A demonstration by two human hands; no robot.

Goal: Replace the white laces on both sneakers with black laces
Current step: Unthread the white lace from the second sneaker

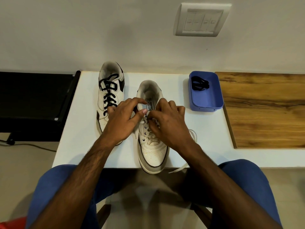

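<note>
Two white sneakers stand on the white table [206, 142]. The left sneaker [109, 96] carries black laces. The right sneaker [152, 149] holds a white lace [193, 134], whose loose ends trail to the right and over the table's front edge. My left hand [123, 121] grips the tongue and left collar of the right sneaker. My right hand [168, 124] pinches the white lace at the upper eyelets. A bundled black lace [200, 83] lies in a blue tray [209, 101] at the right.
A wooden board [264, 109] lies beside the tray on the right. A black stand [33, 103] sits left of the table. The wall behind carries a switch plate [201, 19]. My knees in blue trousers are below the table's front edge.
</note>
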